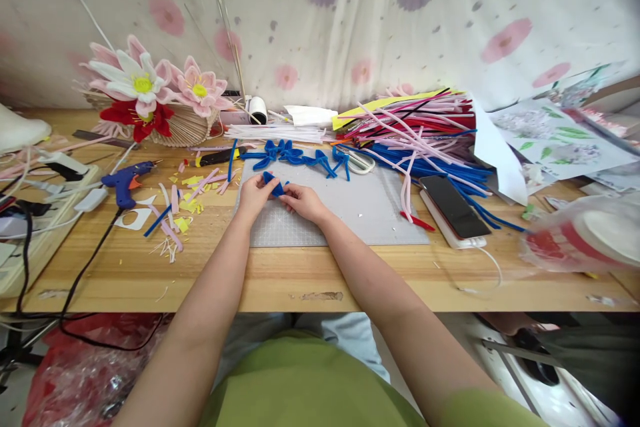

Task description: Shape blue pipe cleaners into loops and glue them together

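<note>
My left hand (pixel 255 192) and my right hand (pixel 303 201) meet over a grey cutting mat (pixel 360 210) on the wooden table. Both pinch a small bent blue pipe cleaner piece (pixel 275 186) between their fingertips. Just beyond them on the mat lies a row of finished blue bent pipe cleaner shapes (pixel 297 156). White-handled scissors (pixel 361 162) rest at the row's right end.
A heap of pink, red and blue pipe cleaners (pixel 420 133) lies back right, a phone (pixel 453 207) beside it. A blue glue gun (pixel 125 180), power strip (pixel 45 210) and cables sit left. Craft flowers (pixel 145 90) stand back left. A blurred plastic tub (pixel 585 233) is right.
</note>
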Available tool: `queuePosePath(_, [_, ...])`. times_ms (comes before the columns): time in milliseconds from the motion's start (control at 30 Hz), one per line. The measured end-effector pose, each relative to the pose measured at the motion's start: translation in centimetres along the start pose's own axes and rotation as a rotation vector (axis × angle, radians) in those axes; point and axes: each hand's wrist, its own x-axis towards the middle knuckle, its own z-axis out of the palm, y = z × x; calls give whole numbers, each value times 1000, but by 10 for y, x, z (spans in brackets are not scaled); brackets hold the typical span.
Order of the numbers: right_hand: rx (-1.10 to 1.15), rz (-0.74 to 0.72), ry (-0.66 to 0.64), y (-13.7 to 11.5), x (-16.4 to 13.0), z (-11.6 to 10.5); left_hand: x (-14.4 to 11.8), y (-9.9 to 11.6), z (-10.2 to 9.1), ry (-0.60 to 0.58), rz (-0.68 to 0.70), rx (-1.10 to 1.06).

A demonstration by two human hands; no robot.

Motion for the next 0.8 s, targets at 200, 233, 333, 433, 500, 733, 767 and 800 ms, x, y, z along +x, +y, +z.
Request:
queuePosePath(200, [69, 8, 65, -1, 1, 3, 9, -6, -2, 201, 120, 22])
queuePosePath(233, [91, 5, 119, -1, 2, 1, 11, -6, -2, 231, 128, 36])
queuePosePath(333, [158, 6, 428, 0, 4, -13, 15, -1, 2, 246, 159, 60])
queuePosePath(433, [196, 45, 764, 4, 5, -33, 16, 9, 12, 166, 137, 43])
queuePosePath(500, [225, 77, 891, 6, 6, -44, 15, 16, 19, 104, 94, 48])
queuePosePath(733, [276, 35, 1154, 19, 6, -69, 23, 28, 45, -20, -1, 244])
queuePosePath(767, [263, 23, 1198, 23, 6, -75, 24, 31, 48, -31, -21, 251])
queuePosePath(800, [242, 9, 1217, 27, 5, -82, 25, 35, 52, -46, -44, 252])
